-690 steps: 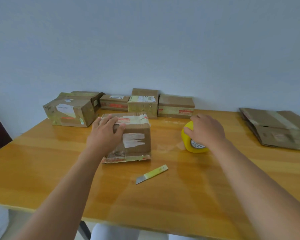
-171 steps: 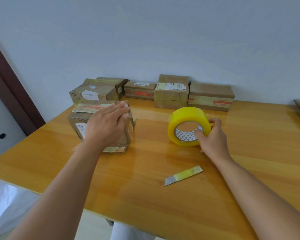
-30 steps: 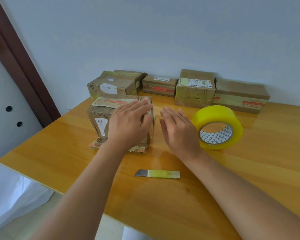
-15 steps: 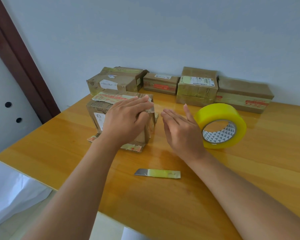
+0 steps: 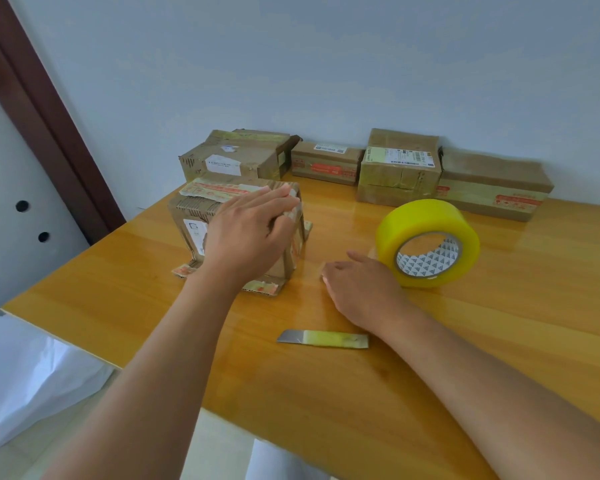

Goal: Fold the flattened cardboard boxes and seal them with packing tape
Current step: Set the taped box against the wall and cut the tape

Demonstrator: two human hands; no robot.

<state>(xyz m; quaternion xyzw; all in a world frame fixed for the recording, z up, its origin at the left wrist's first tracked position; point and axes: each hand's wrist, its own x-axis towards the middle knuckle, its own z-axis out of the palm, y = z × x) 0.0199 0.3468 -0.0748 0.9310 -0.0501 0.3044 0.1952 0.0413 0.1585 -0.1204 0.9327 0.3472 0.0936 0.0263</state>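
The wooden surface (image 5: pixel 499 341) fills the view, four taped boxes (image 5: pixel 399 168) lined along the wall at twelve o'clock. At ten o'clock stands the box (image 5: pixel 194 216) being sealed, left hand (image 5: pixel 253 233) spread flat against its near face, fingers straight. The tape roll (image 5: pixel 428 242) sits on edge at two o'clock. The right hand (image 5: pixel 357 289), raised and flat a moment ago, has dropped to the wood, fingers curled under, perhaps pinching clear tape, I can't tell. The cutter blade (image 5: pixel 323 338) waits at six o'clock; cutting looks next.
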